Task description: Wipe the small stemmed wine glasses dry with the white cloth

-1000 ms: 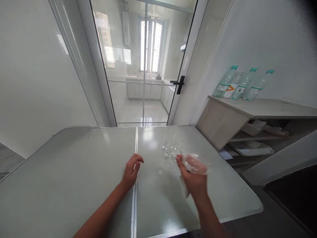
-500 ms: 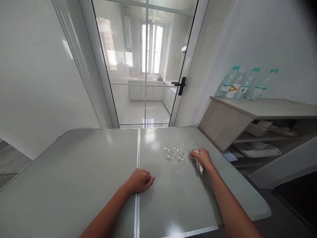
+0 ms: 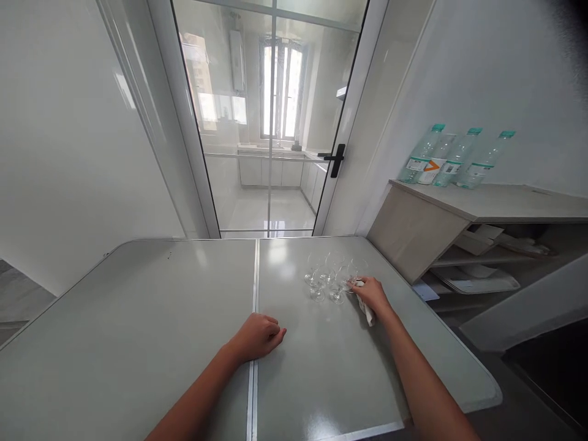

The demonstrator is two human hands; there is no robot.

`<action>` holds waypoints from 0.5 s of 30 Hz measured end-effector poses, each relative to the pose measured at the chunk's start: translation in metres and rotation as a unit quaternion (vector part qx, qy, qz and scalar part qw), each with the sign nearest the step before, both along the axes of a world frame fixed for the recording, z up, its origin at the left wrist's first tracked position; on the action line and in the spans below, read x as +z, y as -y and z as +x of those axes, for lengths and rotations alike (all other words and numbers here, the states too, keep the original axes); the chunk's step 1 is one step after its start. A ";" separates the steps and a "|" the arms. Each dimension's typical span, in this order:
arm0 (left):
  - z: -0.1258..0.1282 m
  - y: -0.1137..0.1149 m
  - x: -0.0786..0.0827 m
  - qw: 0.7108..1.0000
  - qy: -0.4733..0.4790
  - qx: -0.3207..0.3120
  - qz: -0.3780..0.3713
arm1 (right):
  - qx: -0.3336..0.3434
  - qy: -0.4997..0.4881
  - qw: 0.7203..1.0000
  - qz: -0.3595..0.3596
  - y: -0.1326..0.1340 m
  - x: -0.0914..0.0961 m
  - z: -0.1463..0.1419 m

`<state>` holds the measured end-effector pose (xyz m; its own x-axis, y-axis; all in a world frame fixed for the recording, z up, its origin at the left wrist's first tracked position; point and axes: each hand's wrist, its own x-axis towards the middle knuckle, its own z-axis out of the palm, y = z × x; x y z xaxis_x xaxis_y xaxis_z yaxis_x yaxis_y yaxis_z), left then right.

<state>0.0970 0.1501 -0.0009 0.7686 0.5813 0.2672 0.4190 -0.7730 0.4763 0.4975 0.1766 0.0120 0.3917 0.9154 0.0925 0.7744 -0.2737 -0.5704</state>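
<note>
My right hand closes on the lower part of a clear stemmed glass, at the right side of a small cluster. A white cloth hangs from the same hand, bunched under the fingers. Several more clear stemmed glasses stand close together just left of it; their outlines are faint and overlap. My left hand rests on the table beside the metal seam, fingers curled into a loose fist, with nothing seen in it.
The pale grey-green table has a metal seam running front to back. Beyond it is a glass door with a black handle. At the right, a wooden shelf unit carries several plastic bottles.
My right hand has shifted slightly left, bringing the glass and cloth closer to the other glasses. The left hand has stayed in place.
</note>
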 end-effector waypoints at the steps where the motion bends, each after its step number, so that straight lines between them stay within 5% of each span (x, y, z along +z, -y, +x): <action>1: 0.000 0.000 0.000 1.000 0.006 0.001 -0.003 | -0.002 0.000 1.000 -0.006 0.005 0.002 0.002; 6: -0.002 -0.002 0.002 0.995 0.074 0.054 -0.043 | -0.021 -0.001 0.999 -0.049 0.059 0.021 0.002; 8: -0.002 -0.006 0.003 0.980 0.141 0.107 -0.094 | 0.049 -0.094 0.991 -0.086 0.086 0.033 -0.019; 11: -0.001 -0.011 0.005 0.930 0.246 0.137 -0.237 | 0.188 -0.391 0.901 -0.025 0.103 0.048 -0.080; 13: 0.000 -0.013 0.007 0.898 0.286 0.108 -0.316 | 0.188 -0.529 0.825 0.065 0.094 0.052 -0.131; 15: 0.001 -0.013 0.010 0.887 0.307 0.076 -0.337 | 0.180 -0.593 0.780 0.086 0.074 0.049 -0.177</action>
